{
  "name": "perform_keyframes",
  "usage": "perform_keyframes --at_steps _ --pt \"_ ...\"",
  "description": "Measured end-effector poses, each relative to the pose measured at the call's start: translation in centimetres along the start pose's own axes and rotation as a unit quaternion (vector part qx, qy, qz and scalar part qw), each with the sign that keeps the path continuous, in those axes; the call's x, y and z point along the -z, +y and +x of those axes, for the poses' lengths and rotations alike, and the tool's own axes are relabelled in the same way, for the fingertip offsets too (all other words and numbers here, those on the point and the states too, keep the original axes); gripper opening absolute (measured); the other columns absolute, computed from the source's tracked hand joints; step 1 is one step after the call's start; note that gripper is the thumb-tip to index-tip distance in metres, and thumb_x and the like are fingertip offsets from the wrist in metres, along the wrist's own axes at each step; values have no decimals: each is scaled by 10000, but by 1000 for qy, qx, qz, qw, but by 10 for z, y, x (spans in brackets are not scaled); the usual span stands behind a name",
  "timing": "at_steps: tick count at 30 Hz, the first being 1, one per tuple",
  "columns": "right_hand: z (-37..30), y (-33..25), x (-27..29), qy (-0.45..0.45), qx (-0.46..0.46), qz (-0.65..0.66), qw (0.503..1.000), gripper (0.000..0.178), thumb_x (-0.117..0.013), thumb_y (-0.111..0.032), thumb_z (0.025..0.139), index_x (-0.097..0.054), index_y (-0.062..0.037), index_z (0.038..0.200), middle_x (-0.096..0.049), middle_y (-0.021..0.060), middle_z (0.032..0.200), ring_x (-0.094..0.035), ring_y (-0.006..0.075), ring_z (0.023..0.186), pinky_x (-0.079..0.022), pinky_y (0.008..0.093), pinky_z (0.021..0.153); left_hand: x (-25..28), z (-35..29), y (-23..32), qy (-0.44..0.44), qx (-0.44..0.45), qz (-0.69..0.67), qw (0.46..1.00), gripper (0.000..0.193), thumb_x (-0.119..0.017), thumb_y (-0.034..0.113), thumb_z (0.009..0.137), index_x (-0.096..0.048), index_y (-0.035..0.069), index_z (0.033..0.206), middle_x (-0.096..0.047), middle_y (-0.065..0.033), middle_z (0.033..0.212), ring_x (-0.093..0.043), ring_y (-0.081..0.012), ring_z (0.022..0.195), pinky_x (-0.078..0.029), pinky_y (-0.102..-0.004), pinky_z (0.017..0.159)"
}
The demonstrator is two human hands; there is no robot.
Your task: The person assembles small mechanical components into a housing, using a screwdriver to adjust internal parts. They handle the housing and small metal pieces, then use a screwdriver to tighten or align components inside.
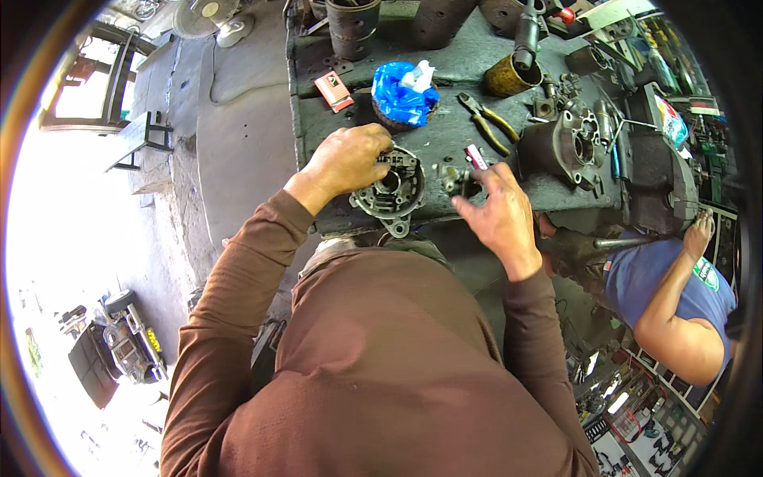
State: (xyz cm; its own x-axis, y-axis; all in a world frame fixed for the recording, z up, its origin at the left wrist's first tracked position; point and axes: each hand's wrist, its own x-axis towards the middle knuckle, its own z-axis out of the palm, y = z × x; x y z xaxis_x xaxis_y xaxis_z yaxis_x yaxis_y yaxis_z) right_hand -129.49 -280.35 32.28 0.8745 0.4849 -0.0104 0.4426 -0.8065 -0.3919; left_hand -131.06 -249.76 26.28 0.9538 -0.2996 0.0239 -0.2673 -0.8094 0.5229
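My left hand [350, 157] is closed at the upper left rim of a round metal alternator housing [388, 208], its fingertips curled over the edge. The housing lies with its hollow side up, a mounting ear pointing toward me. My right hand [502, 219] is open beside it, thumb and fingers spread. Between that hand and the housing is a small, blurred metal part [453, 179]; I cannot tell whether the hand touches it. Just beyond the right fingertips lies a small red and white packet [475, 157].
Pliers [486, 123], a blue plastic bag [397, 91] in a round container, and a red and white box [334, 91] lie farther back on the dark bench [445, 48]. A larger metal housing [560, 147] and a vise [664, 183] stand right. Another person [675, 294] is at right.
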Motion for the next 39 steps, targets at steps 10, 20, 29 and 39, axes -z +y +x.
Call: perform_keyframes --at_steps 10,20,29,39 --pt "22 -84 -27 -176 108 -73 976 322 -877 -319 778 -790 -27 882 -754 213 953 -770 416 883 -621 527 771 10 4 6 -42 20 12 999 332 -778 238 866 -772 31 1125 -739 -116 1254 -723 -360 1142 -580 -483 1002" --pt "49 -94 -22 -237 128 -143 952 187 -792 -184 721 -804 -22 816 -786 227 878 -788 425 838 -629 532 756 6 4 5 -18 -7 18 1000 288 -767 206 844 -796 34 1072 -747 -153 1168 -746 -395 1084 -602 -518 945" --pt "50 -83 -41 -171 152 -95 969 225 -807 -198 775 -783 -19 909 -762 206 974 -767 426 917 -614 540 797 12 7 10 -72 33 32 996 326 -776 227 872 -788 34 1134 -738 -145 1239 -723 -391 1139 -584 -507 993" --pt "35 -76 -41 -148 229 -60 960 213 -826 -154 828 -760 -41 996 -693 143 1124 -706 366 1089 -602 502 899 11 7 12 -64 33 36 997 329 -789 242 873 -783 31 1125 -738 -152 1222 -727 -396 1128 -588 -507 978"
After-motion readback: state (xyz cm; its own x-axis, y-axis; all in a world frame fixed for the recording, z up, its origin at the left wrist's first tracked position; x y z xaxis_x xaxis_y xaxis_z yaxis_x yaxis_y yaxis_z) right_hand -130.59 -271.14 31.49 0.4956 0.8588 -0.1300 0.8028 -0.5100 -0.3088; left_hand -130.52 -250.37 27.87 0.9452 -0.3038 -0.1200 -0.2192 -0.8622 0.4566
